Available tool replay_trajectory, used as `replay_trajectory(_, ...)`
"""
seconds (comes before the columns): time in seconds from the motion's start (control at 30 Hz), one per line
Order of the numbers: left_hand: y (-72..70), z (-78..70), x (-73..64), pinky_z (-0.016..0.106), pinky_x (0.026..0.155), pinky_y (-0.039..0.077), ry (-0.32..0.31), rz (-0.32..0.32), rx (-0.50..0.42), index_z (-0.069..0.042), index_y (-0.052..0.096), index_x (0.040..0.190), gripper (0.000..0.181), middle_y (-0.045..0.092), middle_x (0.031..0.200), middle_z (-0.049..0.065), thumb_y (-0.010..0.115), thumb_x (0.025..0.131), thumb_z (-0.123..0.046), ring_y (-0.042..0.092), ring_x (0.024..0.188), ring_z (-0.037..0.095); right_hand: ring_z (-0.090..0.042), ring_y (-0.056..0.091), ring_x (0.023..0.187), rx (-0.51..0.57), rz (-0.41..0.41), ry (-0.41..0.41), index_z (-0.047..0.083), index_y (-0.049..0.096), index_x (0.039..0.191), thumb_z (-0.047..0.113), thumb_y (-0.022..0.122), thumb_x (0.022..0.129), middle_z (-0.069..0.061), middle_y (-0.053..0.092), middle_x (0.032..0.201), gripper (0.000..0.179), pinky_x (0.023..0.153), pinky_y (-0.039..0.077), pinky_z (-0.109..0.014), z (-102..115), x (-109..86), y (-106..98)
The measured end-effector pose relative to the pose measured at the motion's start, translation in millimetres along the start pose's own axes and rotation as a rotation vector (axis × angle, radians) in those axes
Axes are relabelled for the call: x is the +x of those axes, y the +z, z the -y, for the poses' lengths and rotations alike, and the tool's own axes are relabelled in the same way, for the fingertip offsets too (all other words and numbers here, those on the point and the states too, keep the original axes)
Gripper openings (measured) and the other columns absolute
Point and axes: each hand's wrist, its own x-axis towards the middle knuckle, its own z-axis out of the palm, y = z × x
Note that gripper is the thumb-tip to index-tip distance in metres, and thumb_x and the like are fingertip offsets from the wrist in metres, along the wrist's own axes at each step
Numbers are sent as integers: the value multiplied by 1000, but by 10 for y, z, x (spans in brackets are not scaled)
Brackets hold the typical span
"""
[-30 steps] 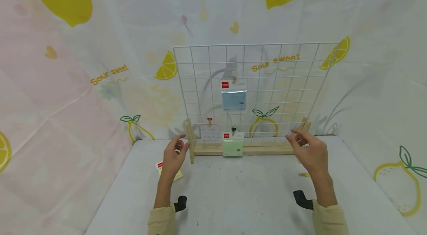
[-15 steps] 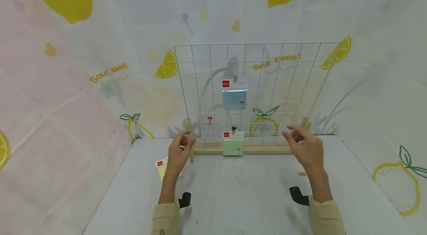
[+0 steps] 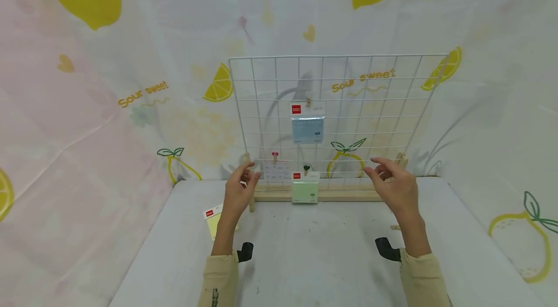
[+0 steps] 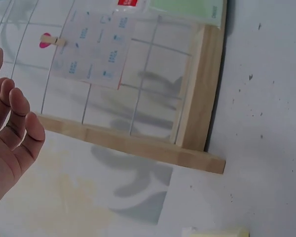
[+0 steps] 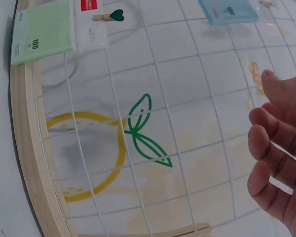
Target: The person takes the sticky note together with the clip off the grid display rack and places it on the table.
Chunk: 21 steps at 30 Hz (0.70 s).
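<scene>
My left hand (image 3: 240, 188) hovers before the left wooden post of a white wire grid rack (image 3: 279, 57), thumb and fingers loosely bent, holding nothing. My right hand (image 3: 397, 188) is raised likewise near the right post, its fingers apart from the thumb. Between them, a blue sticky note pack (image 3: 307, 130) hangs from a clip mid-grid. Below it a green sticky note pack (image 3: 304, 192) hangs from a green-heart clothespin (image 5: 108, 16) in front of the wooden base (image 3: 344, 195). A printed sheet (image 4: 91, 49) hangs from a red-heart clothespin (image 4: 53, 41) near my left hand.
A yellow sticky note pack (image 3: 212, 222) lies on the white table (image 3: 305, 258), partly behind my left forearm. A small clothespin (image 3: 395, 227) lies beside my right forearm. A lemon-printed cloth (image 3: 183, 31) hangs behind the rack.
Both hands have moved slightly inward and up toward the rack: the left one to the right, the right one to the left. The hanging packs stay in place.
</scene>
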Motion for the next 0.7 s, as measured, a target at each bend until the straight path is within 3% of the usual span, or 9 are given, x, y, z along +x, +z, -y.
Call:
replay_trajectory(0.3,72,-64,44,23,61,41,-14,18,-1,-1,60,126,36,54,84,5,70,93,-10,53,77,19,-16,61,59,18,25,-56,11,74,110,10,85,77,0,66,74,35,52,38,-17,11,74,12)
replay_trajectory(0.7,171,-141,77,25,64,42,-15,13,7,-3,60,128,37,54,87,4,69,94,-16,53,79,17,-19,63,57,79,-22,-117,7,75,107,6,85,76,-1,67,73,32,52,38,-14,43,248,65)
